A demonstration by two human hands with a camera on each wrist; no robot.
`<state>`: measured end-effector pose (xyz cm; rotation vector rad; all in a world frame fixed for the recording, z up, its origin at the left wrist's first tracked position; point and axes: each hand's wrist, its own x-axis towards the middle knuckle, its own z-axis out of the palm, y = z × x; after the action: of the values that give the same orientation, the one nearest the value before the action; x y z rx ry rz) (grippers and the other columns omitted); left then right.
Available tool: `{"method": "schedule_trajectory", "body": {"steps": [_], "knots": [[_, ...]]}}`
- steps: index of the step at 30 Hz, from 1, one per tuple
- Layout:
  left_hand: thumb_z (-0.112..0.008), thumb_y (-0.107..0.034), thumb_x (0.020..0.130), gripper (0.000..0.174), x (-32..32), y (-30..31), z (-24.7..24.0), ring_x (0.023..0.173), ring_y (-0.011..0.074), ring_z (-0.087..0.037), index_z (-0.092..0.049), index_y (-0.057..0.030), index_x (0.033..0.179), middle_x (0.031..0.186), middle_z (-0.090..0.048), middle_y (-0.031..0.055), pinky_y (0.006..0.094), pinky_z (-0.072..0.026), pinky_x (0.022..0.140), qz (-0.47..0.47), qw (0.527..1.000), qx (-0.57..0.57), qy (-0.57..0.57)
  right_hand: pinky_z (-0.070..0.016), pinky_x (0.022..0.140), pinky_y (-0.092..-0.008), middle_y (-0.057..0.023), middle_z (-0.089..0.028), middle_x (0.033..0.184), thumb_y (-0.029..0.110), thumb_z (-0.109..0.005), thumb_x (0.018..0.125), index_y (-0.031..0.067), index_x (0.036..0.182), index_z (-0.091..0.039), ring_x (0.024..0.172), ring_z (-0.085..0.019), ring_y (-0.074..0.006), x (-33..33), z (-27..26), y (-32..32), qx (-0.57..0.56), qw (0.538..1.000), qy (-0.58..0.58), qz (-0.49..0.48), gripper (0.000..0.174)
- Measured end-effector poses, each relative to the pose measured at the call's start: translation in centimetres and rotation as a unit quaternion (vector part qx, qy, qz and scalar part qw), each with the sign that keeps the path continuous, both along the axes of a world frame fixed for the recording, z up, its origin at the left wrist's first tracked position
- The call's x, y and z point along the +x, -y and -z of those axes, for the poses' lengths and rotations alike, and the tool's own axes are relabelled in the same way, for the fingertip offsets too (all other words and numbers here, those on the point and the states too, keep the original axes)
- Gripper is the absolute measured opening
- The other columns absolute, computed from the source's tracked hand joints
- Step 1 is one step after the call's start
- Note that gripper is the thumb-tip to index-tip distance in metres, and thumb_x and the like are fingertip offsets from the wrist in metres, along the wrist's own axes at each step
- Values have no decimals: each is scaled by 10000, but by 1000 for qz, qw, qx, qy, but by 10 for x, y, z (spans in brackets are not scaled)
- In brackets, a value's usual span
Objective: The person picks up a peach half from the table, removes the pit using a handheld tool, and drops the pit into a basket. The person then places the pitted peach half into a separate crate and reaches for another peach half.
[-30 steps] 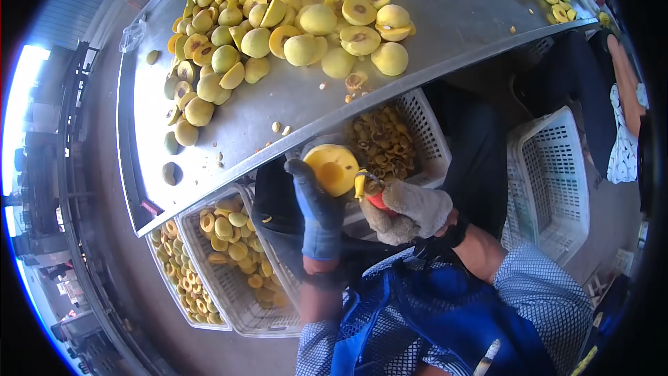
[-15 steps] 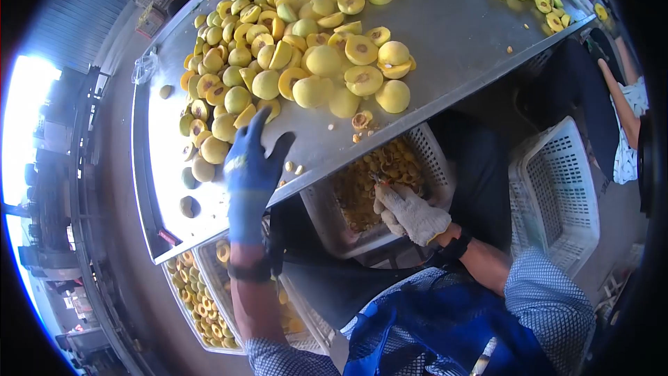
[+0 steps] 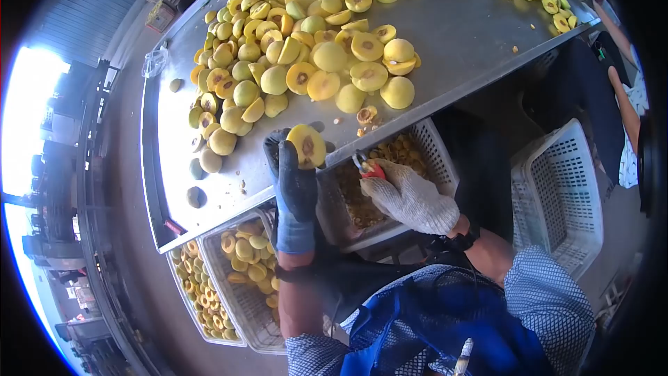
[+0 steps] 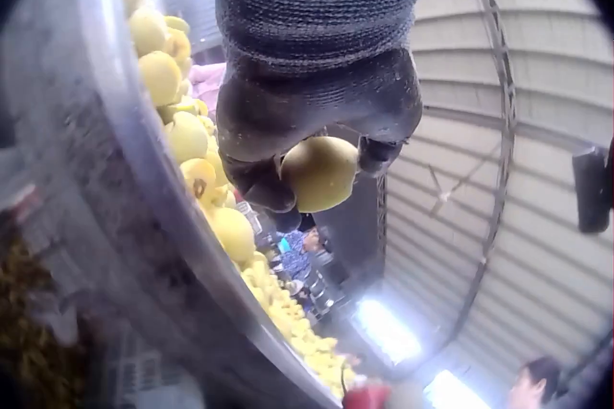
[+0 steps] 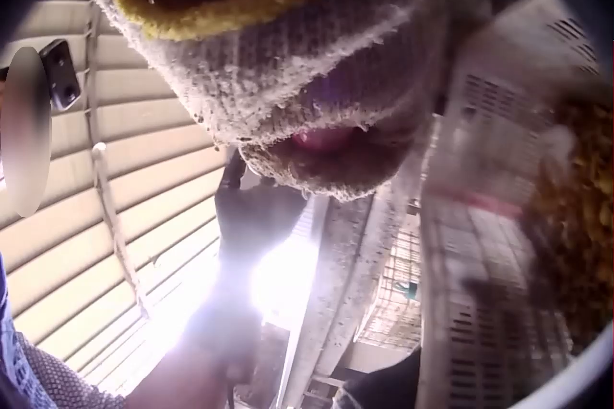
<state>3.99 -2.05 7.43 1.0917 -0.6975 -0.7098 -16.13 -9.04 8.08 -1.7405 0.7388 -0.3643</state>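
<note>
A dark blue glove covers the left hand (image 3: pixel 296 191), which holds a halved yellow fruit (image 3: pixel 306 146) just over the table's front edge, its cut face with the brown centre turned up. In the left wrist view the thumb and fingers of the left hand (image 4: pixel 312 93) pinch the fruit half (image 4: pixel 320 173) at its sides. To the right, the right hand (image 3: pixel 412 198) in a whitish knit glove grips a tool by its red handle (image 3: pixel 373 169); a metal loop (image 3: pixel 360 160) sticks out toward the fruit. In the right wrist view the right hand (image 5: pixel 288 93) is curled round something red.
Piled fruit halves (image 3: pixel 274 80) lie on the metal table (image 3: pixel 459 63). Below its edge stands a crate of brown scraps (image 3: pixel 449 167). Two crates of fruit halves (image 3: pixel 247 313) are at lower left, white crates (image 3: pixel 588 202) at right. Other people are at the far left corner and right.
The left hand first moved from the lap side to the table pile, then came back toward the right hand with a fruit half. The right hand with the tool has risen slightly toward it.
</note>
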Motion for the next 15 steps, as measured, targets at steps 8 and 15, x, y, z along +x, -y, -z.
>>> {"method": "schedule_trajectory", "body": {"steps": [8, 15], "knots": [[-369, -430, 1044, 494, -51, -6, 12, 957, 224, -608, -536, 16, 1179, 1042, -652, 164, 337, -471, 893, -94, 995, 26, 15, -542, 649, -503, -212, -685, 808, 550, -532, 937, 111, 1078, -643, 794, -661, -430, 24, -21, -10, -83, 993, -76, -16, 474], [-386, -480, 1034, 576, -54, 2, 27, 760, 207, -637, -623, 44, 1072, 880, -672, 149, 318, -527, 731, -178, 979, 98, 7, -527, 639, -513, -221, -671, 794, 485, -540, 952, 96, 1041, -635, 772, -645, -453, 29, 3, -25, -69, 993, -91, 7, 410]]}}
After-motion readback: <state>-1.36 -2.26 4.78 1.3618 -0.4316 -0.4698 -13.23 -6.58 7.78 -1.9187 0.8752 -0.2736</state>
